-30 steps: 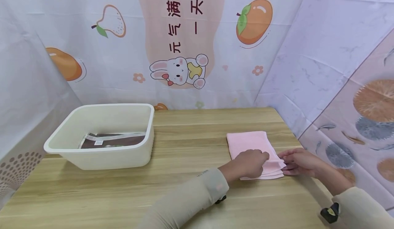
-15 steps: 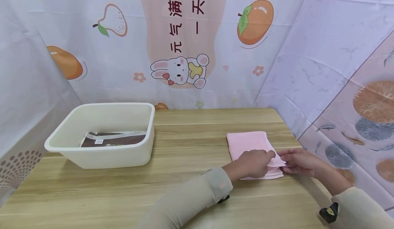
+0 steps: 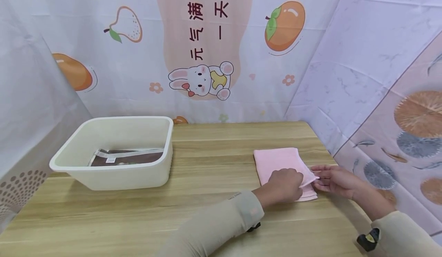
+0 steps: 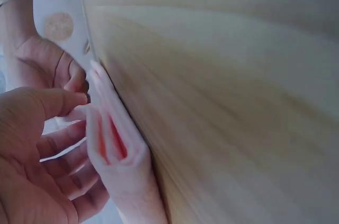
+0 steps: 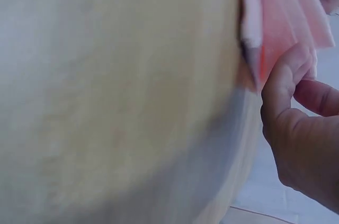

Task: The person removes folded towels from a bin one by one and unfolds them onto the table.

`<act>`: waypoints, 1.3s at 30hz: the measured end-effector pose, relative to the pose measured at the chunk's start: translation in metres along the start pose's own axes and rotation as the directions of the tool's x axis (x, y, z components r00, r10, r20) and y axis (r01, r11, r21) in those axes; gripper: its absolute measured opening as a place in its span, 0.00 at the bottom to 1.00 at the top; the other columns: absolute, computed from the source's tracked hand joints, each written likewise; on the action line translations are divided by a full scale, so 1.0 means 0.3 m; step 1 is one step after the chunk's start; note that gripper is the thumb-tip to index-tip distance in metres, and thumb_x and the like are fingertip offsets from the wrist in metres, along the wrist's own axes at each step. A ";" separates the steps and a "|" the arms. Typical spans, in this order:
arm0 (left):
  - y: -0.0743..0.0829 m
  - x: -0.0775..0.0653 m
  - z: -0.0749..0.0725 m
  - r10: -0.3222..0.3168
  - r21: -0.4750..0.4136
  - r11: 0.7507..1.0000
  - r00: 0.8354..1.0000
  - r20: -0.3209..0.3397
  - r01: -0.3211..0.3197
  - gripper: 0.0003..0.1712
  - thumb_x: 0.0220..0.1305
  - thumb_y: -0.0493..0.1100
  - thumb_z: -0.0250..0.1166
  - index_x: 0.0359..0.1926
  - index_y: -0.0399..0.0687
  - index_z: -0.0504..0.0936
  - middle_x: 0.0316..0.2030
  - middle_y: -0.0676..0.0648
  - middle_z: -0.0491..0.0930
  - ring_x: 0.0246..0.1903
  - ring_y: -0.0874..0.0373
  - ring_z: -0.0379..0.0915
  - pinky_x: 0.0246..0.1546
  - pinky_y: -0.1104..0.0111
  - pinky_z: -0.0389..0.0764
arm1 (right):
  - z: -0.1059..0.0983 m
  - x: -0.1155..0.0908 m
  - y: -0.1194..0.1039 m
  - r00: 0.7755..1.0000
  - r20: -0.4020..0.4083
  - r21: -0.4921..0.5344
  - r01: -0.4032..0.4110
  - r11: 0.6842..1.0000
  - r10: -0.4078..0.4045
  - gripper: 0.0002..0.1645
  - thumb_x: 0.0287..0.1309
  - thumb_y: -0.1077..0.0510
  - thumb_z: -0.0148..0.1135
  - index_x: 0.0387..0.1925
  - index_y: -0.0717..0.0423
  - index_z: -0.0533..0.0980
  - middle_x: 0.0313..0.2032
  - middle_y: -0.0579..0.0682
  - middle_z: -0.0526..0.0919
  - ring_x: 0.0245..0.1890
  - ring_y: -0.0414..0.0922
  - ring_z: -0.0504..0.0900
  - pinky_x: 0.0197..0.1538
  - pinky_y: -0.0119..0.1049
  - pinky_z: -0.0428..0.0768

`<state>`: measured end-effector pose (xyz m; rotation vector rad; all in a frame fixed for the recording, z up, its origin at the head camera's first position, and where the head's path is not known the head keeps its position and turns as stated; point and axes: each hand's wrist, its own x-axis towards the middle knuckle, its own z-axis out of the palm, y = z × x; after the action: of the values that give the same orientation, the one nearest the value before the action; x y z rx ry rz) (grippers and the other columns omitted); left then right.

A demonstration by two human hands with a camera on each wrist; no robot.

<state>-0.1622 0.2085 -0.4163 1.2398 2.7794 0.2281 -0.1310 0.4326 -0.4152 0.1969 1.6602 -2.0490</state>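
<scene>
A pink towel (image 3: 277,163), folded into several layers, lies on the right side of the wooden table. My left hand (image 3: 284,186) is over its near part and pinches the upper layer between thumb and finger. In the left wrist view, the looped folds of the towel (image 4: 124,166) show beside the left hand (image 4: 37,155). At the towel's right edge, my right hand (image 3: 335,182) pinches a corner that stands slightly raised. From the right wrist view, the right hand's thumb and finger (image 5: 291,70) grip the end of the pink layers.
A white plastic basin (image 3: 114,176) stands on the left of the table (image 3: 207,172), with a dark flat item with a pale strip (image 3: 131,158) inside. Printed curtains (image 3: 221,111) hang behind the table and along both sides.
The left hand first slid a little right, then back slightly along the near edge. The towel's top layer shifted at its right corner; the right hand stays nearly in place.
</scene>
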 end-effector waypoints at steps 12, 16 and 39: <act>-0.086 0.005 -0.003 -0.003 -0.295 0.956 0.999 -0.041 -0.009 0.10 0.65 0.46 0.65 0.26 0.57 0.77 0.20 0.58 0.71 0.20 0.65 0.67 0.18 0.71 0.68 | 0.012 0.013 0.022 0.983 -0.181 -0.103 -0.015 0.995 -0.004 0.11 0.75 0.67 0.47 0.46 0.53 0.75 0.37 0.48 0.86 0.37 0.42 0.87 0.46 0.39 0.86; -0.123 0.011 0.003 0.027 -0.402 0.914 0.996 -0.088 -0.060 0.06 0.65 0.44 0.65 0.29 0.56 0.80 0.20 0.59 0.72 0.21 0.67 0.67 0.21 0.76 0.67 | 0.036 0.018 0.034 0.961 -0.274 -0.276 -0.036 0.961 -0.042 0.07 0.73 0.65 0.54 0.49 0.62 0.72 0.36 0.46 0.86 0.35 0.41 0.85 0.42 0.38 0.87; -0.290 -0.106 -0.044 -0.143 -0.880 0.462 0.969 -0.200 -0.114 0.05 0.71 0.38 0.63 0.43 0.41 0.80 0.34 0.52 0.79 0.25 0.65 0.77 0.23 0.69 0.84 | 0.159 0.053 0.047 0.894 -0.374 -0.757 -0.141 0.638 -0.245 0.31 0.54 0.65 0.75 0.56 0.70 0.70 0.26 0.51 0.75 0.18 0.43 0.70 0.21 0.33 0.70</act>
<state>-0.2065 0.1262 -0.4176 0.8771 2.1423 1.6927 -0.1292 0.3810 -0.4221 0.3340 2.7129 -1.1649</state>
